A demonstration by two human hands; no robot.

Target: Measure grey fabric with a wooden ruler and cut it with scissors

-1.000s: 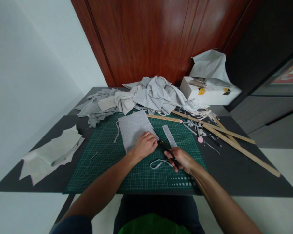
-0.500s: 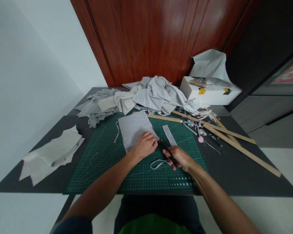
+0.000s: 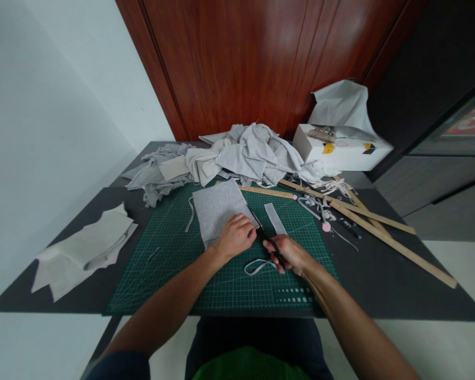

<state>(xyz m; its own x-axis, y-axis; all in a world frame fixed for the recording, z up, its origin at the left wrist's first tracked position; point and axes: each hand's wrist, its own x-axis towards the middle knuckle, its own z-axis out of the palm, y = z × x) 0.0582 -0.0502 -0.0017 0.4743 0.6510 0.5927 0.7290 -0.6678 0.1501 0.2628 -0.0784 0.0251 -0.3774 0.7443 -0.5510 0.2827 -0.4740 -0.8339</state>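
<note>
A piece of light grey fabric (image 3: 217,206) lies on the green cutting mat (image 3: 166,285). My left hand (image 3: 237,235) rests on its lower right part, fingers curled closed against the cloth. In my right hand (image 3: 287,250) is a pair of black scissors (image 3: 264,235), my fingers wrapped through the handles. Their blades point away from me along the fabric's right edge, close beside my left fingertips. A narrow grey fabric strip (image 3: 275,217) lies just beyond my right hand. A thin looped strip (image 3: 257,266) lies on the mat below the scissors.
Crumpled grey and cream cloth (image 3: 253,150) is heaped along the back. A white box (image 3: 340,145) stands at the back right. Wooden rulers (image 3: 399,250) and cords lie on the right. Pale folded fabric (image 3: 87,245) lies on the left of the dark table (image 3: 383,295).
The scissors and my right fingers have shifted slightly, and more of the blade shows along the fabric's right edge. My left hand keeps its place on the cloth.
</note>
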